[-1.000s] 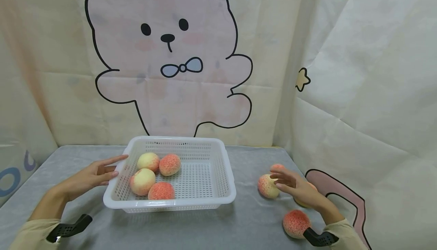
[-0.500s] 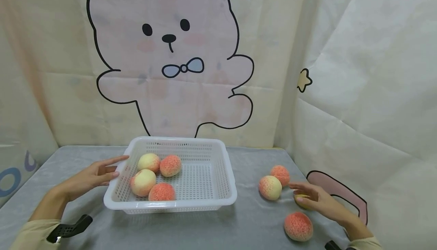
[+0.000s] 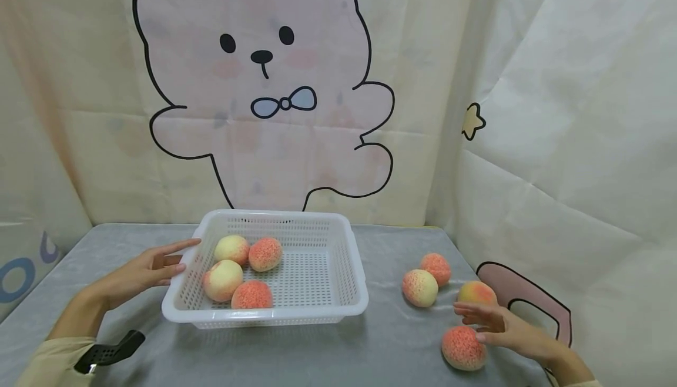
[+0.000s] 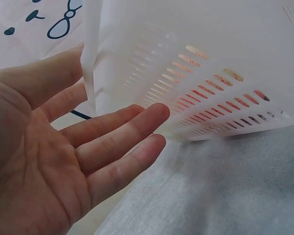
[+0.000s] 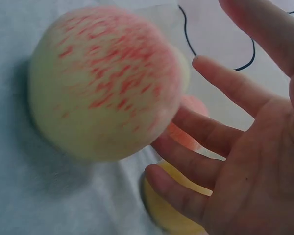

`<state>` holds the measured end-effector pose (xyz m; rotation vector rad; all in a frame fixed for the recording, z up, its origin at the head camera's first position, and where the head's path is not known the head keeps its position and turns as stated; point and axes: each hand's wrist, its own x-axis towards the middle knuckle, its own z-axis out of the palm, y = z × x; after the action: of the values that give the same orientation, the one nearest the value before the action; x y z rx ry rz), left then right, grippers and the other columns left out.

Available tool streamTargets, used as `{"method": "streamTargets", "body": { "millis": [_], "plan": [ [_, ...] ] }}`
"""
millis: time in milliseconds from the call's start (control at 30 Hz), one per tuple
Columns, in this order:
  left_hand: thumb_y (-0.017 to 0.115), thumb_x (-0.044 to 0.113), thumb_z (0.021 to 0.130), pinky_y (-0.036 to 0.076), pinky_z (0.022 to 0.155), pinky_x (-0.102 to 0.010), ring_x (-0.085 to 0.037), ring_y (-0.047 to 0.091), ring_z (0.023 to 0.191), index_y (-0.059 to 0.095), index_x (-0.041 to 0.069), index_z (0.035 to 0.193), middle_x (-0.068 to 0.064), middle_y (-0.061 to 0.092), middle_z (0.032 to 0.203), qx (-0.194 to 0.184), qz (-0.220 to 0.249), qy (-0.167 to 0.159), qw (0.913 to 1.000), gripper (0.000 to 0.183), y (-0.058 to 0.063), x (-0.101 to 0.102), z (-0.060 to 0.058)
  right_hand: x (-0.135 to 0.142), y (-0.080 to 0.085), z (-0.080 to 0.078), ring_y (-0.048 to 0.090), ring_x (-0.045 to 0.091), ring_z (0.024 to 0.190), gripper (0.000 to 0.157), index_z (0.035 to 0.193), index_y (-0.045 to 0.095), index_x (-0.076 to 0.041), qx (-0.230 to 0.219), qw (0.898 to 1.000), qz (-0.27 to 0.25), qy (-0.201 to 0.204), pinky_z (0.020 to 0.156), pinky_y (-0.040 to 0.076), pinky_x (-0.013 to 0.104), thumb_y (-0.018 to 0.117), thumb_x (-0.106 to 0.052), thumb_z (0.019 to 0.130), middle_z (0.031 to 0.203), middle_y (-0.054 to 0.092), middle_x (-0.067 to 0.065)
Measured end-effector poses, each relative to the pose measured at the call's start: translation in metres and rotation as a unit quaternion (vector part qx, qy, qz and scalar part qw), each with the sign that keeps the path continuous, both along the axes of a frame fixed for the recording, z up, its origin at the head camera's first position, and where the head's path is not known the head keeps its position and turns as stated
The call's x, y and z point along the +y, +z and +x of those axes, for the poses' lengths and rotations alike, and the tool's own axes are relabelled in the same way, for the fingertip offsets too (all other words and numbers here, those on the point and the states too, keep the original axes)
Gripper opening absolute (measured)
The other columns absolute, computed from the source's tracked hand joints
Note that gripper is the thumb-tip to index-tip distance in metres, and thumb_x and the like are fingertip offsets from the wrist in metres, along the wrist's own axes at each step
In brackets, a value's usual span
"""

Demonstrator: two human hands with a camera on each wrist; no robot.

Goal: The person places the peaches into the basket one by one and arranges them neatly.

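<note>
A white plastic basket [image 3: 346, 269] with slotted walls stands on the table and holds several peaches, bunched toward its left side. My left hand [image 3: 140, 272] rests against the basket's left edge, its fingers [image 4: 122, 142] nearly straight along the outer wall. To the right, my right hand [image 3: 499, 325] hovers beside a red-speckled peach [image 3: 463, 348], fingers spread and holding nothing. That peach looks large and pale underneath in the right wrist view. Just behind the hand lies a yellow-orange peach [image 3: 478, 293], partly covered by the fingers.
Farther back on the right are a pale peach [image 3: 420, 288] and a red peach [image 3: 436, 268], close together. A grey cloth covers the table [image 3: 317, 357]. Printed curtains [image 3: 328, 158] hang behind and on the right side.
From over the back peaches, my right hand has moved right and then nearer to me, to the front red-speckled peach. My left hand has stayed at the basket.
</note>
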<state>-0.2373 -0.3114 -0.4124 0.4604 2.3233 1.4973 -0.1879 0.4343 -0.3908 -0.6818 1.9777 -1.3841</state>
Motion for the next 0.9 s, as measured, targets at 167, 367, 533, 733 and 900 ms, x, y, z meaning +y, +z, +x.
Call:
{"method": "streamTargets", "body": {
  "millis": [167, 367, 533, 733, 900],
  "plan": [
    [0.051, 0.025, 0.106, 0.056, 0.095, -0.053, -0.004, 0.064, 0.115, 0.019, 0.015, 0.163, -0.032, 0.024, 0.163, 0.001, -0.001, 0.002, 1.0, 0.066, 0.0, 0.0, -0.001, 0.004, -0.009, 0.002, 0.048, -0.004, 0.133, 0.055, 0.157, 0.02, 0.007, -0.017, 1.0, 0.012, 0.002, 0.1, 0.046, 0.02, 0.04, -0.003, 0.106, 0.152, 0.051, -0.014],
    [0.051, 0.024, 0.106, 0.056, 0.095, -0.052, -0.002, 0.063, 0.115, 0.02, 0.014, 0.162, -0.032, 0.024, 0.163, 0.006, -0.006, 0.002, 1.0, 0.066, 0.0, 0.0, 0.0, 0.001, -0.016, 0.0, 0.045, -0.008, 0.134, 0.057, 0.156, 0.022, 0.007, -0.03, 0.999, 0.023, 0.005, 0.101, 0.045, 0.018, 0.045, -0.003, 0.105, 0.155, 0.049, -0.005],
    [0.052, 0.025, 0.105, 0.056, 0.094, -0.054, -0.039, 0.055, 0.133, 0.022, 0.014, 0.162, -0.031, 0.025, 0.163, 0.018, -0.01, 0.006, 0.9998, 0.066, 0.001, 0.003, 0.0, 0.001, -0.017, -0.001, 0.043, -0.011, 0.134, 0.058, 0.156, 0.025, 0.006, -0.037, 0.999, 0.038, 0.001, 0.1, 0.043, 0.015, 0.048, -0.007, 0.105, 0.154, 0.049, -0.012],
    [0.053, 0.025, 0.105, 0.056, 0.094, -0.055, -0.054, 0.041, 0.14, 0.023, 0.014, 0.162, -0.031, 0.026, 0.162, 0.025, -0.014, 0.009, 0.9996, 0.065, 0.001, 0.004, 0.001, 0.005, -0.018, -0.001, 0.046, -0.008, 0.133, 0.057, 0.155, 0.028, 0.008, -0.044, 0.998, 0.04, 0.01, 0.101, 0.044, 0.016, 0.05, -0.006, 0.104, 0.155, 0.048, -0.012],
    [0.053, 0.025, 0.104, 0.056, 0.093, -0.055, -0.055, 0.041, 0.14, 0.023, 0.014, 0.162, -0.031, 0.026, 0.162, 0.025, -0.015, 0.013, 0.9995, 0.066, 0.001, 0.003, 0.002, 0.006, -0.019, -0.002, 0.051, -0.003, 0.13, 0.057, 0.153, 0.029, 0.009, -0.06, 0.997, 0.036, 0.014, 0.101, 0.045, 0.018, 0.051, -0.009, 0.104, 0.149, 0.055, -0.011]
  ]
}}
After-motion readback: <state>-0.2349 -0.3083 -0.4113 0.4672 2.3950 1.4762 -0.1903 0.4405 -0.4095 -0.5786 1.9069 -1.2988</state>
